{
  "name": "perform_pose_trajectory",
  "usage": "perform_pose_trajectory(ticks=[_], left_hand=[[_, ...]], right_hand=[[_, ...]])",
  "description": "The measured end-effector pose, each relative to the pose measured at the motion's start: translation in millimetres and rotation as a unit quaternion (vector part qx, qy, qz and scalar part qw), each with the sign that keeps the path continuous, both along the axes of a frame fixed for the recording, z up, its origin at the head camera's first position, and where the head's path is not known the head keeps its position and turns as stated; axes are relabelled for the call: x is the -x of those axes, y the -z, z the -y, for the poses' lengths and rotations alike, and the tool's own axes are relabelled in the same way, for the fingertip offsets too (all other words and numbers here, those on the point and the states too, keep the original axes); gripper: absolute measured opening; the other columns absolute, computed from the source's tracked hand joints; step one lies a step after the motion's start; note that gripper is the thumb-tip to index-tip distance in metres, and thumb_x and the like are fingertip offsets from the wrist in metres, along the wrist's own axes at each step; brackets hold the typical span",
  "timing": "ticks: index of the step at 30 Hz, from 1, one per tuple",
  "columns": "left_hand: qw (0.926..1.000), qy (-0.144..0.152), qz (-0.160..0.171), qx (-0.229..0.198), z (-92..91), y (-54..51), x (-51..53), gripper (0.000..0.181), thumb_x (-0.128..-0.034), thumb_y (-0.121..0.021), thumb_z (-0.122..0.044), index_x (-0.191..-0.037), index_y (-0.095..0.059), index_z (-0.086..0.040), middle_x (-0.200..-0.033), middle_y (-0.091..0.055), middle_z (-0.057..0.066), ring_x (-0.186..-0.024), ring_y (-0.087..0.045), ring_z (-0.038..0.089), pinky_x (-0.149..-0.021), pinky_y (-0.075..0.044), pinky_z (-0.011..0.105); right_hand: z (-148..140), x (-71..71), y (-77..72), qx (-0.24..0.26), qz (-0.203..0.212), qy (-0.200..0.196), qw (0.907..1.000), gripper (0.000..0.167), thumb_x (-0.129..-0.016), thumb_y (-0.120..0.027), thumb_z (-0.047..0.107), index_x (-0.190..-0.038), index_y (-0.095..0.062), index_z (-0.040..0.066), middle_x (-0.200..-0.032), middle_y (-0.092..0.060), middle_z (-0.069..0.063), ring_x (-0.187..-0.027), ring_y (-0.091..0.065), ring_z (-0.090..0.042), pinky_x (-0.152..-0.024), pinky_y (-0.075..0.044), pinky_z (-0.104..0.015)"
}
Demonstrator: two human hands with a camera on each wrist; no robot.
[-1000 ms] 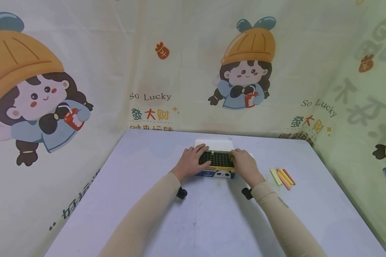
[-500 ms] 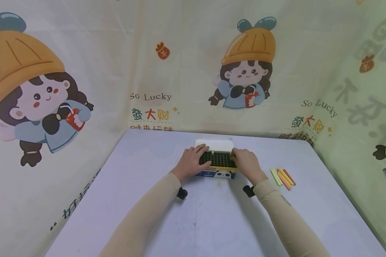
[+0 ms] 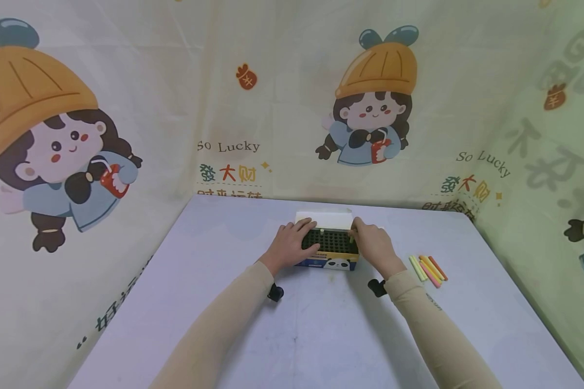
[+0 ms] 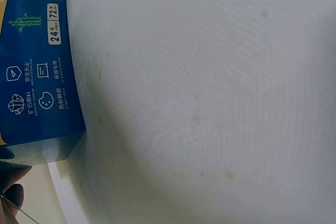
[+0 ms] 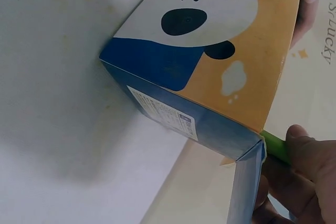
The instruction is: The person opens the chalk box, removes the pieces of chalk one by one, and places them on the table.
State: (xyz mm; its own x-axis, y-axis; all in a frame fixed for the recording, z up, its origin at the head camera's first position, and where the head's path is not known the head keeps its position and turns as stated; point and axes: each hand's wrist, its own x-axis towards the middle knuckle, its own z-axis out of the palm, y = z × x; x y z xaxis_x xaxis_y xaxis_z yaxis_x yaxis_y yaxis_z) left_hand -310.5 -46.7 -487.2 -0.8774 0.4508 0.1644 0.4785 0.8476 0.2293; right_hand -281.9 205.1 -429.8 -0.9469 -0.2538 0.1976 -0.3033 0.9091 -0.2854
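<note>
A blue-and-yellow chalk box (image 3: 331,261) with a panda print stands near the table's far side, its white lid (image 3: 325,219) folded back. Inside is a black holder (image 3: 328,241) full of round holes, with one pale chalk stick (image 3: 322,231) upright in it. My left hand (image 3: 289,244) holds the box's left end, thumb and fingers spread across the top. At the right end, my right hand (image 3: 373,243) pinches a green chalk stick (image 5: 276,147) by the box's top edge. How deep that stick sits in the holder is hidden in the right wrist view.
Several loose chalk sticks (image 3: 428,270), green, yellow, pink and orange, lie on the white table (image 3: 316,335) to the right of the box. A patterned cloth (image 3: 292,108) hangs behind the table. Small black wrist cameras (image 3: 275,292) show under both wrists.
My right hand has shifted slightly right, and its index finger has risen, so more of the green chalk stick shows. The box has slid a touch to the right; my left hand stays put.
</note>
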Motion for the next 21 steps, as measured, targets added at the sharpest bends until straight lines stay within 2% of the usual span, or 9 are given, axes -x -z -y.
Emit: perform_pose_trajectory(ticks=[10,14,18,21], left_hand=[[1.0000,-0.004,0.003,0.003,-1.3,-1.5,-1.4,0.073,-0.1022,-0.045,-0.066,-0.163,-0.033,-0.028,-0.169,-0.032,-0.001,-0.141,-0.047,0.034,-0.111,-0.038,0.054],[1.0000,-0.002,0.005,0.002,-1.6,-2.1,-1.7,0.073,-0.1024,-0.045,-0.066,-0.163,-0.033,-0.027,-0.169,-0.032,-0.001,-0.140,-0.048,0.034,-0.111,-0.038,0.054],[1.0000,-0.002,0.005,-0.001,-1.2,-2.6,-1.8,0.074,-0.1022,-0.046,-0.066,-0.163,-0.033,-0.027,-0.169,-0.033,0.000,-0.139,-0.048,0.034,-0.111,-0.038,0.055],[1.0000,-0.003,0.004,0.001,-0.7,-1.5,-0.6,0.074,-0.1018,-0.045,-0.067,-0.164,-0.033,-0.028,-0.169,-0.032,-0.001,-0.139,-0.048,0.034,-0.111,-0.038,0.055]], right_hand=[[-1.3,-0.8,-2.0,0.024,0.009,0.013,0.9996,0.018,-0.108,-0.056,0.022,-0.110,-0.058,0.004,-0.076,-0.065,-0.010,-0.055,-0.051,-0.020,-0.052,-0.040,-0.033],[-3.2,-1.5,-2.9,0.033,0.009,0.014,0.9993,0.019,-0.109,-0.055,0.022,-0.111,-0.057,0.002,-0.071,-0.063,-0.010,-0.052,-0.049,-0.020,-0.050,-0.038,-0.032],[-5.6,-0.2,-5.5,0.035,-0.027,0.015,0.9989,0.020,-0.109,-0.055,0.020,-0.112,-0.056,0.000,-0.069,-0.063,-0.012,-0.052,-0.051,-0.022,-0.051,-0.042,-0.037],[-6.9,1.3,-8.4,0.032,-0.064,0.018,0.9972,0.020,-0.109,-0.055,0.020,-0.113,-0.058,0.000,-0.073,-0.067,-0.015,-0.058,-0.058,-0.027,-0.062,-0.048,-0.045]])
